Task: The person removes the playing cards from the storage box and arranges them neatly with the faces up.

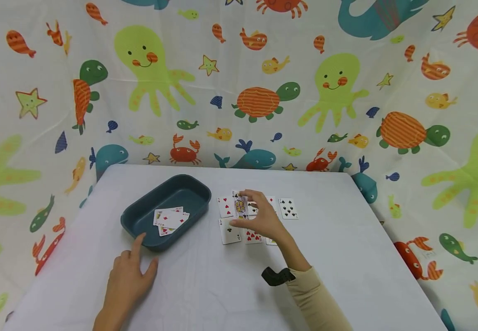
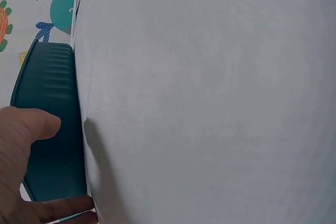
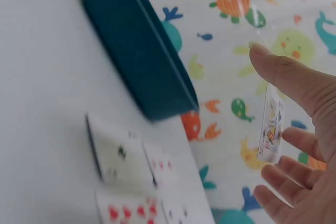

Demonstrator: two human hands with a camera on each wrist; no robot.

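Note:
My right hand (image 1: 265,220) (image 3: 310,129) holds a face card (image 1: 240,207) (image 3: 271,127) above the laid-out cards, between thumb and fingers. Below and beside it lie an ace of clubs (image 1: 230,233) (image 3: 118,153), a card of several hearts (image 1: 253,237) (image 3: 123,212) and others, partly hidden by the hand. My left hand (image 1: 128,278) (image 2: 16,153) is at the near end of the dark teal tray (image 1: 195,191) (image 2: 58,156) (image 3: 131,45), index finger extended to its rim, thumb apart. Inside the tray lies an overlapping pile of cards (image 1: 172,219).
A spades card (image 1: 288,208) lies at the right end of the back row. The white-covered table (image 1: 346,257) extends to the right and in front. Behind it hangs a curtain (image 1: 222,59) printed with sea animals.

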